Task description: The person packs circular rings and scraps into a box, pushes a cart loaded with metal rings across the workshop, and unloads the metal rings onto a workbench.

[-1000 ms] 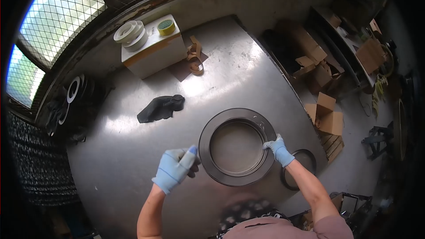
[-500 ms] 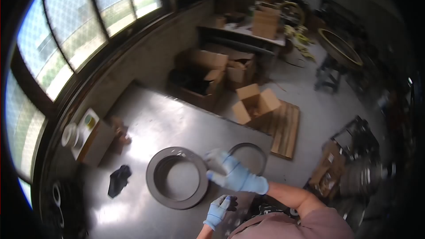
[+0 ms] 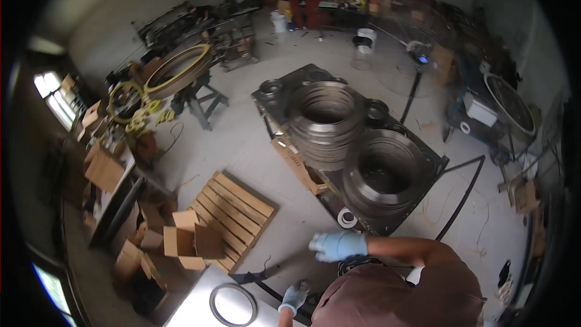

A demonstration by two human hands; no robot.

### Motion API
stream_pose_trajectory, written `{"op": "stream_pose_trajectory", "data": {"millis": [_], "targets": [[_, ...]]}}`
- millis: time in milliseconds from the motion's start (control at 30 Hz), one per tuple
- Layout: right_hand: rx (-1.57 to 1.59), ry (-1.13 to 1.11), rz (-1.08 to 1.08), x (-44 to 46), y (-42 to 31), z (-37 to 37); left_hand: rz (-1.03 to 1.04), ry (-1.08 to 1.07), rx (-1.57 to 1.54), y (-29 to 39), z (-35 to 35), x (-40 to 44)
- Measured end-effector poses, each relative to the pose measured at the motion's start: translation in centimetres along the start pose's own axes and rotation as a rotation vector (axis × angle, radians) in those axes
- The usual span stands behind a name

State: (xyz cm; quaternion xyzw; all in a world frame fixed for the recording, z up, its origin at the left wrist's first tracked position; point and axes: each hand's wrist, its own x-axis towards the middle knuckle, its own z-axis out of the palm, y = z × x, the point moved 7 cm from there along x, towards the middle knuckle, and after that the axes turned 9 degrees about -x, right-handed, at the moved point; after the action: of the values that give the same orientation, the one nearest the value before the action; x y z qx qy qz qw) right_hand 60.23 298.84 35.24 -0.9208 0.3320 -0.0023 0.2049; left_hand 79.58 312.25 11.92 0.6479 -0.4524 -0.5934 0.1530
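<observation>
My right hand (image 3: 340, 246), in a light blue glove, is held out in front of my body with its back upward. Its fingers are loosely bent with the thumb apart, and nothing shows in it. Lower down, my left hand (image 3: 293, 298), gloved alike, is near the right edge of the metal table (image 3: 200, 287). Its fingers are dark and blurred, so what they do is unclear. On that table lies a thin dark ring (image 3: 253, 306). Beyond my right hand stand two stacks of large metal rings, a nearer stack (image 3: 387, 169) and a farther stack (image 3: 325, 112).
The ring stacks stand on a dark low platform (image 3: 266, 100). A wooden pallet (image 3: 245, 206) and an open cardboard box (image 3: 181, 242) are on the floor at left. A pedestal fan (image 3: 417, 54) and a long black bar (image 3: 463, 203) are at right.
My view has swung right, from the window and tabletop to the room with the ring stacks. My right hand has moved away from the table's rings; the thick ring has left view.
</observation>
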Motion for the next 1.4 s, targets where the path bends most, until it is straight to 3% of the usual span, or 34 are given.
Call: {"op": "stream_pose_trajectory", "data": {"millis": [67, 100, 167, 200, 267, 300, 367, 467, 567, 667, 1000, 1067, 1300, 1400], "targets": [[-0.176, 0.043, 0.289, -3.5, 8.9, -4.4, 0.160, 0.060, 0.143, 8.8, 0.6, 2.6], [-0.324, 0.415, 0.388, -6.6, 11.8, -8.7, 0.281, 0.040, 0.109, 10.5, 1.2, 6.1], [-0.473, 0.530, 0.747, -12.0, 20.1, -12.3, 0.388, 0.064, 0.025, 17.8, 2.1, 10.1], [-0.567, 0.595, 0.894, -15.0, 24.7, -12.5, 0.376, 0.111, -0.022, 24.9, 2.9, 10.9], [-0.773, 0.640, 1.140, -19.8, 31.9, -12.4, 0.434, 0.095, 0.014, 32.7, 5.0, 15.8], [-0.780, 0.645, 1.148, -20.6, 33.8, -12.6, 0.391, 0.066, 0.137, 37.7, 6.3, 16.6], [-0.286, 0.347, 1.423, -23.7, 39.0, -10.2, 0.287, 0.042, 0.368, 44.5, 9.0, 18.4], [-0.021, 0.297, 1.417, -24.4, 40.1, -9.2, 0.258, 0.119, 0.555, 47.8, 12.0, 22.0], [-0.217, 0.462, 1.434, -24.0, 40.2, -8.5, 0.245, 0.233, 0.690, 48.1, 13.3, 23.0], [-0.179, 0.517, 1.377, -23.9, 41.6, -7.6, 0.250, 0.234, 0.719, 48.2, 13.6, 23.6], [-0.152, 0.422, 1.247, -21.3, 41.7, -7.9, 0.276, 0.332, 0.578, 45.4, 11.2, 21.7], [-0.164, 0.353, 1.250, -20.6, 41.2, -8.6, 0.218, 0.310, 0.624, 45.4, 10.9, 21.3], [-0.183, 0.429, 1.201, -20.2, 41.5, -8.3, 0.198, 0.292, 0.614, 46.0, 10.8, 21.5], [-0.122, 0.323, 1.222, -19.6, 41.5, -8.7, 0.187, 0.269, 0.571, 45.0, 10.6, 21.5]]}}
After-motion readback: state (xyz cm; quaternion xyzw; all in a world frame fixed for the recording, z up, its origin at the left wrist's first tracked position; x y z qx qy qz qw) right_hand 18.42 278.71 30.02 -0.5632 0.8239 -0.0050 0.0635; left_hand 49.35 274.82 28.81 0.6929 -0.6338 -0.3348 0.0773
